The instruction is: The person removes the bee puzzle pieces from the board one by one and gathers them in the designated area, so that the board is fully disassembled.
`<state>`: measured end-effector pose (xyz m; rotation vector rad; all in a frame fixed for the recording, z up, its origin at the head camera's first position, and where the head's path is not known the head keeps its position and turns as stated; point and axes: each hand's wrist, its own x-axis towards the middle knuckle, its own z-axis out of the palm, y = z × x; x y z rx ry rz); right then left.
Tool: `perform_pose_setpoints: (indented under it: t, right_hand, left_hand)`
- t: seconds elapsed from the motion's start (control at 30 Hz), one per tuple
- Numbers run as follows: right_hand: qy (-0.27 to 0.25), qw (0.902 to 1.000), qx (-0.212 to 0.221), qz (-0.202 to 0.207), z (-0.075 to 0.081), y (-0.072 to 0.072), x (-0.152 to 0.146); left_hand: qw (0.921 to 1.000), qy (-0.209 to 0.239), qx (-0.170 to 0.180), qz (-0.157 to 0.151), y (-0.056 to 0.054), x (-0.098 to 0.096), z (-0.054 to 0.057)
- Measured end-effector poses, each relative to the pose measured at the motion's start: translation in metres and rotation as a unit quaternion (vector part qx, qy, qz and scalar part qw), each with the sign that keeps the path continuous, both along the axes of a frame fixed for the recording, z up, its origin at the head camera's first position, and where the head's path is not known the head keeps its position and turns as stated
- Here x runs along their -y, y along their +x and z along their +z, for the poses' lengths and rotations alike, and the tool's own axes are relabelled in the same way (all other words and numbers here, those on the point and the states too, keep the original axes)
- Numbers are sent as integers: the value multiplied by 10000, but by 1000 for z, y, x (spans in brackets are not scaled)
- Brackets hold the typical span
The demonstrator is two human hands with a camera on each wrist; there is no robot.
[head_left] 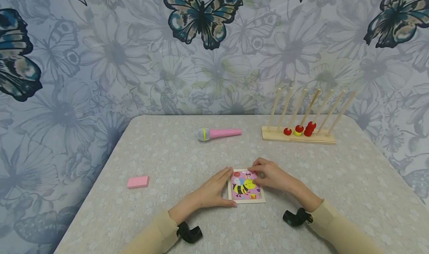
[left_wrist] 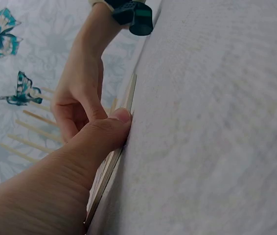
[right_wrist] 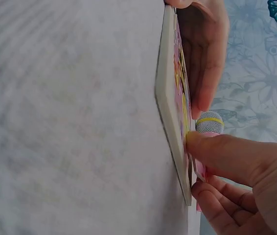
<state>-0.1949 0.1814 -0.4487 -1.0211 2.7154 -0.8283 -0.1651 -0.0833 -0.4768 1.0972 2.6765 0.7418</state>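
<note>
A small wooden-framed jigsaw puzzle (head_left: 246,201) with a bee on a pink ground lies flat on the table. My left hand (head_left: 212,190) holds its left side, with the thumb at the near edge and the fingers by the far left corner. In the left wrist view, the left thumb (left_wrist: 106,129) lies against the frame's edge. My right hand (head_left: 273,175) is over the puzzle's upper right part. In the right wrist view, its thumb and fingers pinch a pink puzzle piece (right_wrist: 200,171), tilted at the picture's edge and partly hidden by the fingers.
Behind the puzzle lies a pink toy microphone (head_left: 222,133). A wooden peg stand (head_left: 278,135) with upright rods and several red and yellow beads stands at the back right. A pink block (head_left: 138,182) rests at the left. The patterned tablecloth (head_left: 174,164) reaches the butterfly-print wall.
</note>
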Motion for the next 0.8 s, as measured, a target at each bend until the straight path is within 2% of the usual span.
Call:
perform_pose_setpoints:
  t: [0.27,0.43,0.57,0.8]
  right_hand:
    - [10,9998,124,146,-1,-1,-1]
    - [45,9999,-122,70,0,0,-11]
    - [10,9986,-463,-268,5,0,-38]
    - [-116,9899,-1023,-973,4,4,-113]
  left_hand:
    - [10000,-10,69,-12,1,0,1]
    - [10000,-30,36,-23,1,-2,1]
    - [10000,-51,55,-38,1,-3,0]
    - [9998,-100,176,56,1,-1,-2]
